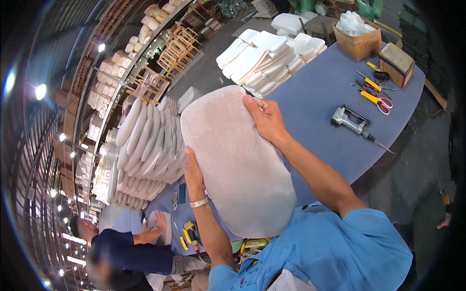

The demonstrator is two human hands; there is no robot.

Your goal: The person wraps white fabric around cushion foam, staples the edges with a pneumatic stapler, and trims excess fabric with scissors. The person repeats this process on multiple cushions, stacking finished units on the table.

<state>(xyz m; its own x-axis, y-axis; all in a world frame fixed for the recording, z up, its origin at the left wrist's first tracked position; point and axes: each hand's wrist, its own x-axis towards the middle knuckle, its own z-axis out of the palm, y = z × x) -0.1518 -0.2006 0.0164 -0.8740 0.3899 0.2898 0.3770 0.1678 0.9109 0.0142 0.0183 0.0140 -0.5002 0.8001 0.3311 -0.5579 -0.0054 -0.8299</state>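
cushion (238, 160) is above the desk (310, 92), held by the fingers of the left hand (194, 175) and right hand (267, 119), one at each side edge. its facing side looks fully covered; its back is hidden, so whatever remains there cannot be told.

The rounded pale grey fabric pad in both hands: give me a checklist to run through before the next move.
1. Right hand holding upper right edge of rounded pale grey fabric pad: ok.
2. Left hand holding its left edge: ok, fingers mostly hidden.
3. Pad's far side: cannot tell, it faces away.
4. Silver-and-black staple gun lying on the blue tabletop, apart from the pad: ok.
5. Co-worker's hand apart from this pad: ok.
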